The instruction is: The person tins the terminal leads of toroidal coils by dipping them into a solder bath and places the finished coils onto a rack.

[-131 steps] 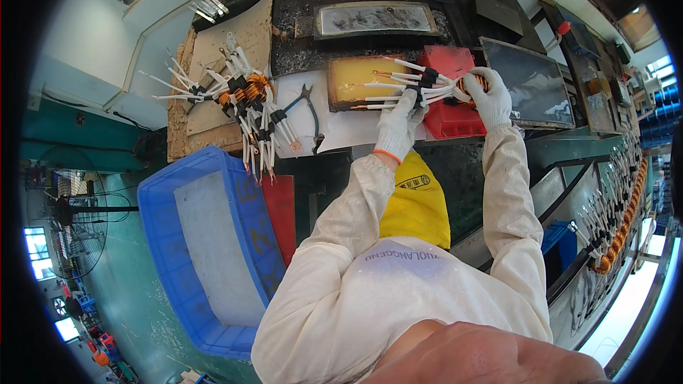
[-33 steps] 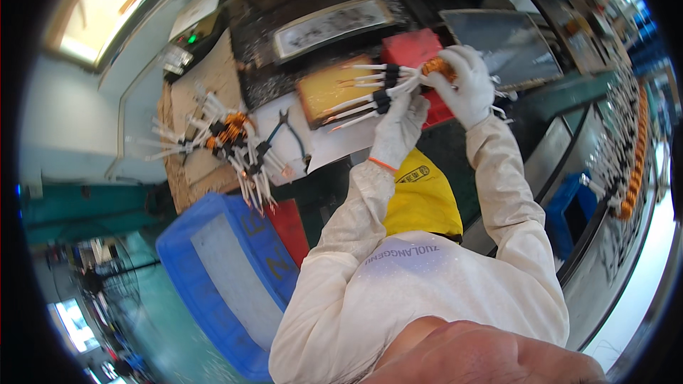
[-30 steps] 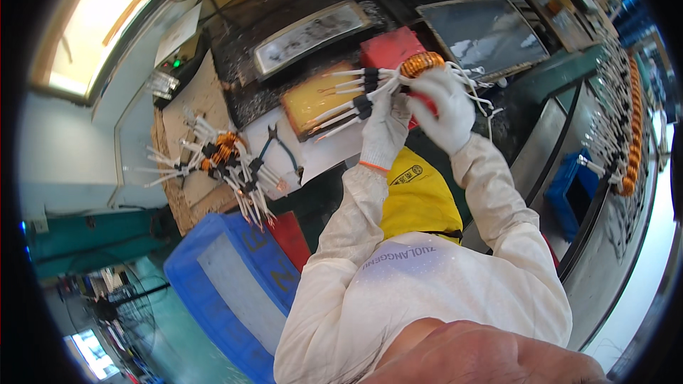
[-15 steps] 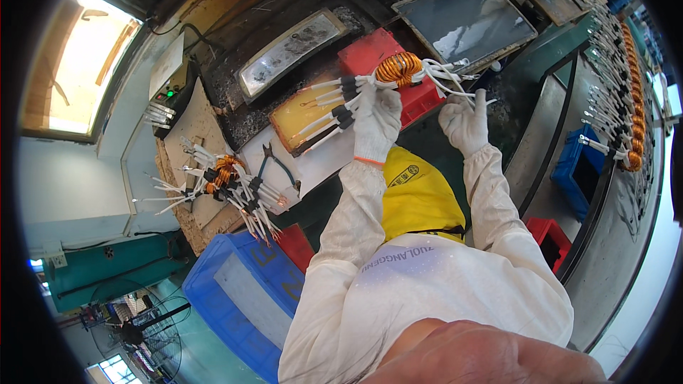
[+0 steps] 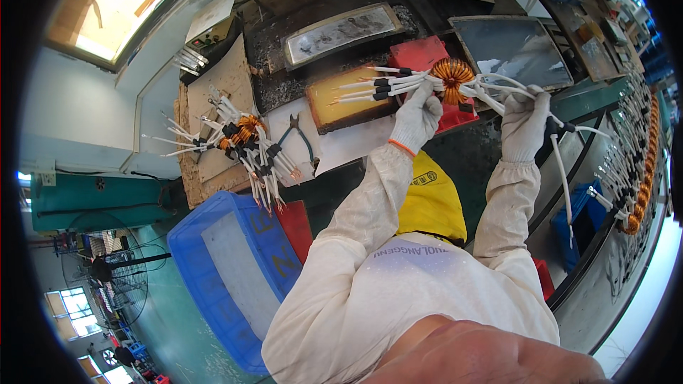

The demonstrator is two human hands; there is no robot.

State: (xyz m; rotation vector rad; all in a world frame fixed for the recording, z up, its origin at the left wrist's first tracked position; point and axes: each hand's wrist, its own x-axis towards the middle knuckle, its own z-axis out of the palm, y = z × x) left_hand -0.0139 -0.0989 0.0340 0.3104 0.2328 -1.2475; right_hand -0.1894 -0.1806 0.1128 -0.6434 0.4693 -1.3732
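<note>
A ring-shaped coil of orange copper wire (image 5: 452,78) with white leads on both sides is held up between my gloved hands, above the front of the bench. My left hand (image 5: 418,115) is closed on the left bundle of white leads (image 5: 398,85), close to the coil. Black sleeves band those leads, and their bare copper tips point left over a yellow block-like pan (image 5: 320,103). My right hand (image 5: 525,124) grips the right-hand leads. Past its fingers, black-sleeved ends (image 5: 562,163) stick out, one hanging down. Its fingers partly hide the leads.
At left, more wired coils (image 5: 245,131) lie beside pliers (image 5: 297,139). A red bin (image 5: 455,117) stands behind my hands, near a metal-framed trough (image 5: 341,32) and a grey tray (image 5: 512,46). A blue crate (image 5: 213,277) sits lower left; a row of coils (image 5: 644,171) lines the right.
My right hand has closed round the right-hand leads, whose black-sleeved ends now reach out beyond it. The coil has turned to show its round side. The whole view has shifted.
</note>
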